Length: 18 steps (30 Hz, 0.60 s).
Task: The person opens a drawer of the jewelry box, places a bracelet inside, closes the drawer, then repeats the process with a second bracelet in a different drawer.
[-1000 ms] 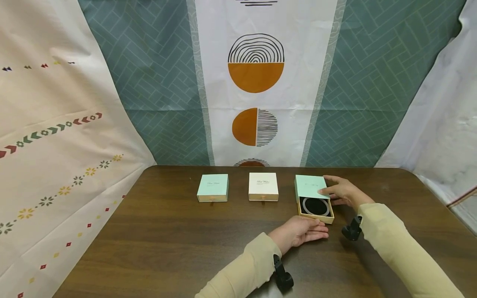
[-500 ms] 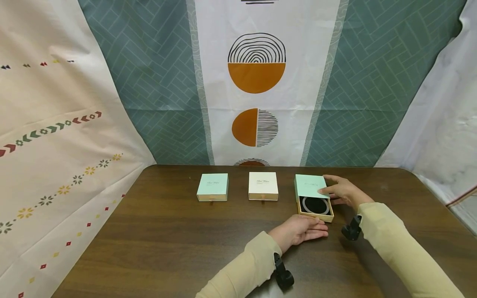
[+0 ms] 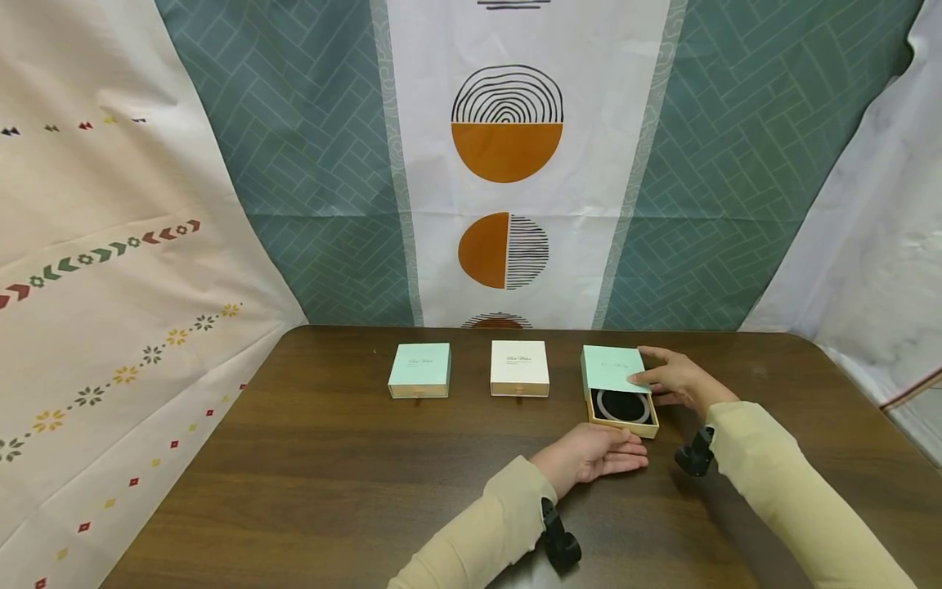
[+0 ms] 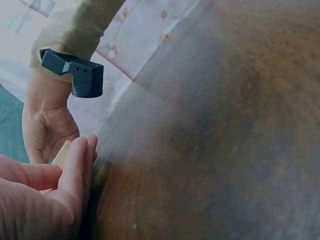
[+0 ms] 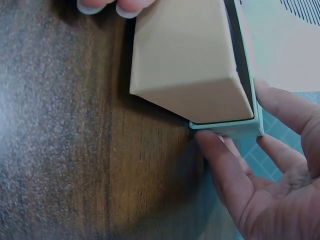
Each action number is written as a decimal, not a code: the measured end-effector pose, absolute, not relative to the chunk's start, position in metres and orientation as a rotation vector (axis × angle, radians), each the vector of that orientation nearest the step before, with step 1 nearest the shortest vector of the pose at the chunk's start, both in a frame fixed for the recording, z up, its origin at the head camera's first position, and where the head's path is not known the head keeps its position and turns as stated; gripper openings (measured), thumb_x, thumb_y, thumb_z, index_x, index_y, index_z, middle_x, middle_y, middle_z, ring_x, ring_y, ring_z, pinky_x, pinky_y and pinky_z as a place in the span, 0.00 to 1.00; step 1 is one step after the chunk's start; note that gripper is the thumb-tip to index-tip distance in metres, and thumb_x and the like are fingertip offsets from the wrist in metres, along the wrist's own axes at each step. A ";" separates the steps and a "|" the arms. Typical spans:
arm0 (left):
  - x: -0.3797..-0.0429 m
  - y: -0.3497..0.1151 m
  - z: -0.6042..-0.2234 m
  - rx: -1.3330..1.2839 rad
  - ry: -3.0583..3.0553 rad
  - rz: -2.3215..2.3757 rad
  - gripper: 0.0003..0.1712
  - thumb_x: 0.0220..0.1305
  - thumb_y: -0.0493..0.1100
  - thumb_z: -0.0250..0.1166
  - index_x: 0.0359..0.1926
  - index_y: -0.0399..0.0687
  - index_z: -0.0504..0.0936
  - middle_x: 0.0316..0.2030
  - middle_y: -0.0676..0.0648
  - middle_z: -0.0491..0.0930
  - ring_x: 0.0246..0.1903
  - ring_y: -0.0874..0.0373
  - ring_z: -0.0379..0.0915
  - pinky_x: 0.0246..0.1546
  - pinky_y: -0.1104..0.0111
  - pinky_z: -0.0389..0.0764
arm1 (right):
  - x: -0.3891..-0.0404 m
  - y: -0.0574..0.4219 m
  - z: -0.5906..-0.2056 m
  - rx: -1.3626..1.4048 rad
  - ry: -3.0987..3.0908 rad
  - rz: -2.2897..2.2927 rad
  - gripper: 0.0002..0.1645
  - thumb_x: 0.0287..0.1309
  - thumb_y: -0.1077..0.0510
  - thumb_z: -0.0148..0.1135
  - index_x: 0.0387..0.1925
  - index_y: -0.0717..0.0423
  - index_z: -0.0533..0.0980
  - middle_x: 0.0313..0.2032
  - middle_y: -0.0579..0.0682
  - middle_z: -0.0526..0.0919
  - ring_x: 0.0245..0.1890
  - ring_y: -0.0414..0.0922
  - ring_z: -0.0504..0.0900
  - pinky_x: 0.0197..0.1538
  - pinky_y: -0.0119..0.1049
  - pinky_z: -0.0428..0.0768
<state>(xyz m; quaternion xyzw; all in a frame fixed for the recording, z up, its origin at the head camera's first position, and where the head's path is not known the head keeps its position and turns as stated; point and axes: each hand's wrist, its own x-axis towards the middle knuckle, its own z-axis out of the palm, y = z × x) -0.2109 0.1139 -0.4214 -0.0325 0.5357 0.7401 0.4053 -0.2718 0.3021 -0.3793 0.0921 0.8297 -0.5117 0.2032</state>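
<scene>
In the head view, a mint-green drawer box stands at the right, its sleeve [image 3: 613,368] covering the back of a cream drawer [image 3: 639,430] that is partly pulled out. A pale ring like a bangle [image 3: 601,406] lies on the drawer's black lining. My right hand [image 3: 680,381] grips the sleeve's right side, also seen with curled fingers [image 5: 225,170] in the right wrist view. At the drawer's front, my left hand [image 3: 592,460] touches it with fingers stretched out, palm turned up. Whether the thumb pinches a tab there is hidden.
A white box [image 3: 519,366] and another mint-green box [image 3: 420,368] stand in line to the left, both with drawers in. Patterned cloth [image 3: 508,196] hangs behind the brown table [image 3: 331,474].
The drawer has slid very slightly into its sleeve, with my left hand at its front. My right hand stays in place on the sleeve.
</scene>
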 end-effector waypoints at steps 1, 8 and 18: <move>-0.211 0.114 -0.421 -0.082 1.353 1.866 0.17 0.72 0.37 0.50 0.50 0.25 0.78 0.50 0.31 0.79 0.54 0.42 0.75 0.57 0.59 0.75 | -0.272 0.302 -0.380 0.255 2.314 -1.428 0.56 0.60 0.57 0.64 0.74 0.58 0.36 0.69 0.75 0.44 0.66 0.71 0.54 0.60 0.58 0.72; -0.211 0.114 -0.422 -0.082 1.345 1.876 0.18 0.73 0.37 0.50 0.51 0.25 0.77 0.50 0.29 0.78 0.55 0.42 0.74 0.58 0.59 0.74 | -0.271 0.301 -0.380 0.268 2.313 -1.434 0.55 0.61 0.58 0.63 0.75 0.57 0.36 0.69 0.75 0.45 0.66 0.71 0.54 0.60 0.59 0.71; -0.213 0.116 -0.424 -0.085 1.337 1.884 0.18 0.73 0.37 0.50 0.50 0.25 0.77 0.50 0.30 0.78 0.55 0.42 0.74 0.58 0.59 0.74 | -0.270 0.301 -0.378 0.253 2.314 -1.421 0.55 0.61 0.57 0.62 0.75 0.57 0.36 0.69 0.75 0.44 0.66 0.71 0.53 0.60 0.58 0.71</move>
